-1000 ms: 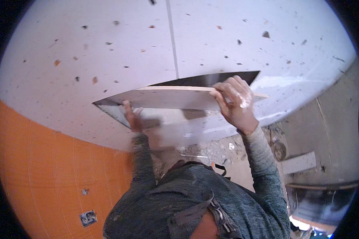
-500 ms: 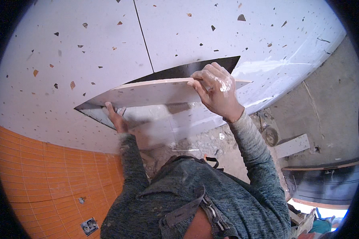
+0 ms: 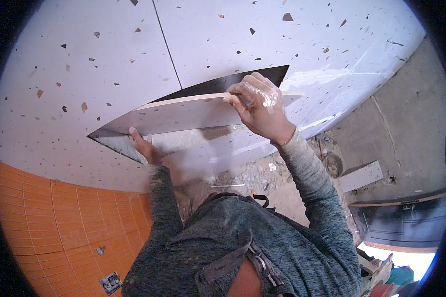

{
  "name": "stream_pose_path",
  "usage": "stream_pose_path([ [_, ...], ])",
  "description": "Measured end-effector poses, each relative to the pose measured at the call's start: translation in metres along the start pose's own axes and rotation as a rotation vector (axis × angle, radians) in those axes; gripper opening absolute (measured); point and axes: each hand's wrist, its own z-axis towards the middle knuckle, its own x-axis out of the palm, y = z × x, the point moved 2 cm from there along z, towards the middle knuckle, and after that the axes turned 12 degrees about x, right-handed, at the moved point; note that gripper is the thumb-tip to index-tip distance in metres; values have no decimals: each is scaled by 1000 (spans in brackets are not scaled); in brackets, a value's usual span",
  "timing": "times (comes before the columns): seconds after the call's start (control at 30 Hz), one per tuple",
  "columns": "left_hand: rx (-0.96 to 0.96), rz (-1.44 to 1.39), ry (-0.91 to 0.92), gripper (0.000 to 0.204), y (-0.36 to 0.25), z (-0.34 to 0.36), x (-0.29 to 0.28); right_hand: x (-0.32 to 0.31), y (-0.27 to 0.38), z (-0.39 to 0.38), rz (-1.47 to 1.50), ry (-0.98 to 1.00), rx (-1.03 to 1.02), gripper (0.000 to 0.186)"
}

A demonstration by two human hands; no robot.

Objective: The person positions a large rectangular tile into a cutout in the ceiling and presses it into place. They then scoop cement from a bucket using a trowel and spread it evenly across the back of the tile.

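A speckled terrazzo-look tile strip (image 3: 183, 115) lies at a slant across a recess (image 3: 203, 87) in the white, speckled tiled wall. The recess's dark back shows above the strip and a pale gap below it. Dusted with white paste, my right hand (image 3: 262, 106) pinches the strip's upper edge right of the middle, thumb in front and fingers curled over. At the strip's left end, my left hand (image 3: 144, 148) is against its lower side, one finger pressed up on its face. The other left fingers are partly hidden inside the recess.
Orange mosaic tiles (image 3: 59, 222) with an open socket box (image 3: 110, 283) cover the wall at lower left. Rubble and dust lie on the floor below me. At right are a round container (image 3: 333, 164), a loose white tile piece (image 3: 362, 176) and a dark panel (image 3: 401, 222).
The whole view has shifted slightly, so the wall sits a little further left and up. Both hands keep their places on the tile strip.
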Motion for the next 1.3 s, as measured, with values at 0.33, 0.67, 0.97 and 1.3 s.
stream_pose_path([
  [0.33, 480, 545, 959, 19, 69, -225, 112, 2, -5, 2, -15, -9, -24, 11],
  [0.67, 925, 574, 1025, 14, 126, -246, 162, 0, -5, 3, -34, -11, -36, 13],
  [0.97, 1039, 572, 1126, 9, 139, -245, 163, 4, -8, 2, -12, -14, -39, 13],
  [1.3, 1265, 678, 1399, 4, 165, -238, 160, 2, -7, 3, -31, 20, -19, 13],
])
